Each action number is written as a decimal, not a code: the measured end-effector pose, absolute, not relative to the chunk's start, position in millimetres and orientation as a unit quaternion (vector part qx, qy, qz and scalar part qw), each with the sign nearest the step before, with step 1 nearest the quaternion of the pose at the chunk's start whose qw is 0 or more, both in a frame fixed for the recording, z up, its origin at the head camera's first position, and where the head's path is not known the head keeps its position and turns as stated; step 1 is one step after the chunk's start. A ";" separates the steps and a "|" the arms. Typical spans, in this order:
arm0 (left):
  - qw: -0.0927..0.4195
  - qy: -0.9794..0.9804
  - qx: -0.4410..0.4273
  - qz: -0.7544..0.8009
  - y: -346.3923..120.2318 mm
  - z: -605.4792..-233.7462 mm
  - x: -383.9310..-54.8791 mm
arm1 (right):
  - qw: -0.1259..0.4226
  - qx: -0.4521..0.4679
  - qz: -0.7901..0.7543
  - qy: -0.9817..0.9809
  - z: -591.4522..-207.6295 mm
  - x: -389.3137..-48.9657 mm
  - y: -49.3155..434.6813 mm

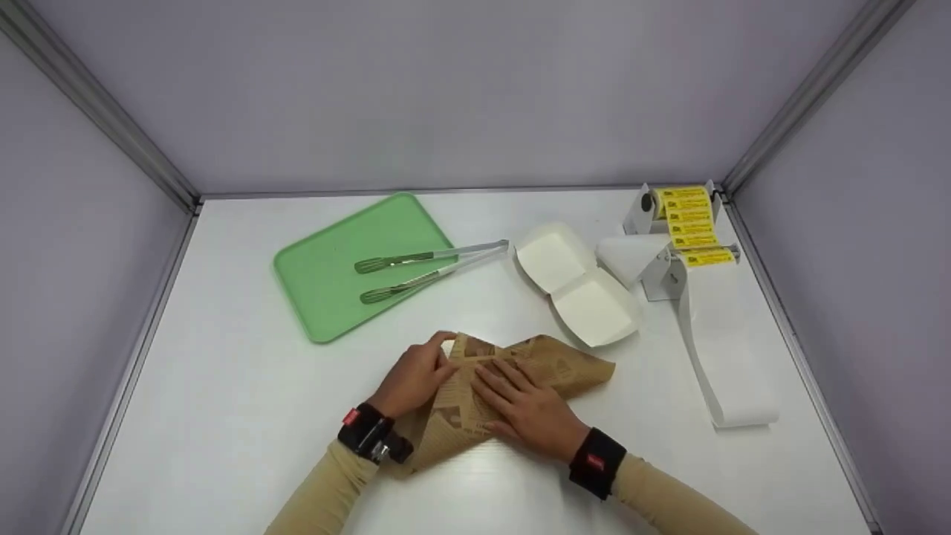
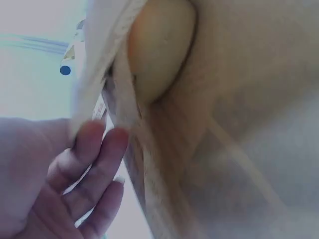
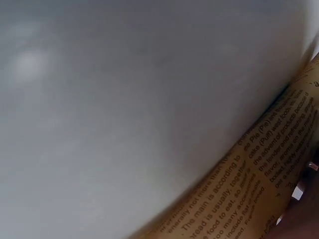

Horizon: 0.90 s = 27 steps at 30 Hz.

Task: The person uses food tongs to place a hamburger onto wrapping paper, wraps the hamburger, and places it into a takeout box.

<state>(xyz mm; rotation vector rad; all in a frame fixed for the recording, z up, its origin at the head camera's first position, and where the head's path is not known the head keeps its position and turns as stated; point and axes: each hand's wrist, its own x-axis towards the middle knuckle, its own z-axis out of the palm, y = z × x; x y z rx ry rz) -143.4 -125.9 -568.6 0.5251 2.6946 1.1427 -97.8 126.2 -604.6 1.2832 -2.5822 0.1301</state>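
Lower centre: left hand (image 1: pixel 414 377), fingers pinching paper (image 1: pixel 572 367); right hand (image 1: pixel 536 413), fingers straight atop it, should press gently, evenly.

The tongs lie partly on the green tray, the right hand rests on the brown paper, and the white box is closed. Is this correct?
Not quite: the white box is open, not closed, as the head view shows. The tongs partly on the green tray and the right hand on the brown paper are correct.
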 end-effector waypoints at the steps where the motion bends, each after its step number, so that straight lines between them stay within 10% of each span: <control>1: 0.054 0.914 0.177 0.362 -126.4 -565.9 -140.7 | 0.127 0.440 0.043 -0.888 -604.8 -98.1 125.6; 8: -0.105 0.934 0.271 0.209 -114.1 -534.4 -100.1 | 0.129 0.434 0.052 -0.890 -605.7 -98.6 122.2; 18: 0.002 0.960 0.276 0.056 -80.8 -543.1 -55.1 | 0.047 0.382 0.127 -0.914 -602.1 -98.3 110.8; 27: -0.011 0.968 0.229 0.103 -73.0 -576.5 -73.0 | -0.058 0.326 0.273 -0.903 -598.3 -101.5 110.3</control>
